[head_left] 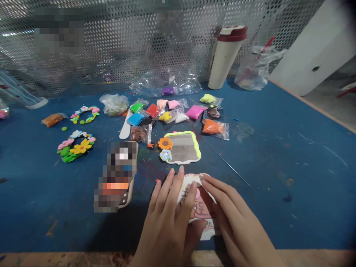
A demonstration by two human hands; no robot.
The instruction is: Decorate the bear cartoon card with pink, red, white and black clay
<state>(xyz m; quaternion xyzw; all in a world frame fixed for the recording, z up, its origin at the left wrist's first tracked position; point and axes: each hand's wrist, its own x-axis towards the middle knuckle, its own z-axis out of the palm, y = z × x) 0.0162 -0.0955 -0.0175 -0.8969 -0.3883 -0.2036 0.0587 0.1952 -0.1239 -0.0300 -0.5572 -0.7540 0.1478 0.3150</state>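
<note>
A white card (pixel 204 233) with a printed picture and scalloped edge lies at the table's front, partly hidden under both hands. My left hand (pixel 169 211) rests over its left side, fingers stretched out and apart. On the card's right side, my right hand (pixel 233 207) has its fingers extended, the tips touching near the upper edge. Just beyond the hands is a small framed mirror (pixel 182 148) with a yellow-green clay border on its top and right. An orange clay flower (pixel 165 143) and a light-blue clay flower (pixel 166 155) sit on its left edge.
Several bags of coloured clay, including an orange one (pixel 213 126), lie behind the mirror. A phone (pixel 132 178) and two clay-decorated rings stand left. A thin metal rod (pixel 228 165) lies right. A tall cup (pixel 225 59) and plastic bag (pixel 251 72) stand by the perforated metal panel.
</note>
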